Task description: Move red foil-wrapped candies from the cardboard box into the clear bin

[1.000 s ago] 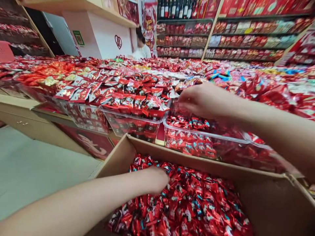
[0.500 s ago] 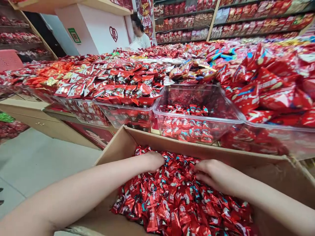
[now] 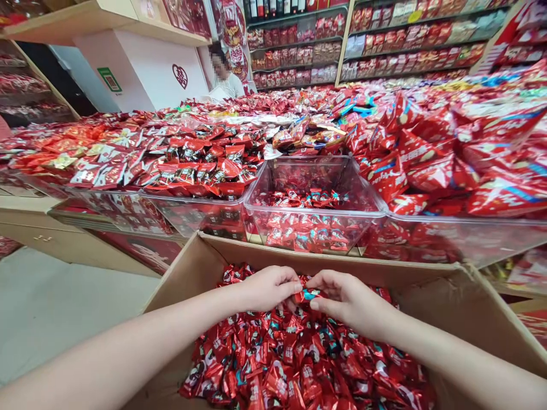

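Observation:
A large cardboard box (image 3: 431,285) stands close in front of me, with a deep heap of red wrapped candies (image 3: 294,364) in it. Over the far part of the heap, my two hands have come together. The fingers of my left hand (image 3: 269,288) are closed on a red and blue wrapped candy (image 3: 306,295). From the other side, the thumb and curled fingers of my right hand (image 3: 352,299) close on the same candy. Whether more candies are inside the hands is hidden. Just beyond the box, a clear plastic bin (image 3: 316,213) has a low layer of similar candies.
Bins beside the low one are piled high: dark red packets (image 3: 200,171) on the left, large red pyramid-shaped packs (image 3: 431,159) on the right. A person (image 3: 228,82) is behind the counter. Stocked shelves (image 3: 299,57) line the back. Grey floor (image 3: 85,313) lies at left.
Both hands have risen from the heap and moved toward each other, now meeting at a candy. The view has tilted up slightly and turned right.

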The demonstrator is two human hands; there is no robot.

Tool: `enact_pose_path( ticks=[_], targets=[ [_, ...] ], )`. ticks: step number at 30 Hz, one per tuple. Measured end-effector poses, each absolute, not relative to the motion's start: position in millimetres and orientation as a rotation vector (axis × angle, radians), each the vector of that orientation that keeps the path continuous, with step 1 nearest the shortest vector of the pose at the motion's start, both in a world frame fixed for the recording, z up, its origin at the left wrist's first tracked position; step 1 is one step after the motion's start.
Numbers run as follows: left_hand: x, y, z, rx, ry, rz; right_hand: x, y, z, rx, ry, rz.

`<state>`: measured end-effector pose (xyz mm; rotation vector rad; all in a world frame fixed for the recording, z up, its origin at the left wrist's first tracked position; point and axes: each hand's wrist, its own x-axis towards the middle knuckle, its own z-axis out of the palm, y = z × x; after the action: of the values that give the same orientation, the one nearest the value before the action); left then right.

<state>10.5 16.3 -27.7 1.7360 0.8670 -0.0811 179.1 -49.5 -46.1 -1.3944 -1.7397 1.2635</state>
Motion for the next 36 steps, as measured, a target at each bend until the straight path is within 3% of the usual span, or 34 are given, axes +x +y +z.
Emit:
enact_pose_path(
  ticks=[5,9,20,24,29,33,36],
  targets=[
    [12.1,8.1,-31.1,1.352,0.782,0.142,179.5,-46.8,-41.0,-1.45,-1.731,1.037],
    [10.8,6.1,-32.0,1.427,0.836,0.226,179.3,-48.4,-33.1,-1.469,-1.819,1.105],
    [7.9,6.8,-33.1,1.654,0.808,-0.009,177.9,-51.0,-34.9,-1.359,-1.972,1.275],
    [1.2,9.4,-31.7,1.879,0.825,-0.173,175.9,-59.1,-26.4,-1.517,-2.223,0.975],
    [-5.2,6.7,-21.2,2.081,0.812,-0.269,177.1,-66.2,41.1,-1.478,-2.229,0.79],
    [-5.8,1.9,-12.8,2.187,0.756,-0.385,189.3,-36.1,103.3,-1.416,-2.119,0.242],
    [-7.1,0.5,-15.1,2.213,0.718,-0.4,195.7,6.5,121.7,-1.717,-2.191,-0.062]
  ],
)
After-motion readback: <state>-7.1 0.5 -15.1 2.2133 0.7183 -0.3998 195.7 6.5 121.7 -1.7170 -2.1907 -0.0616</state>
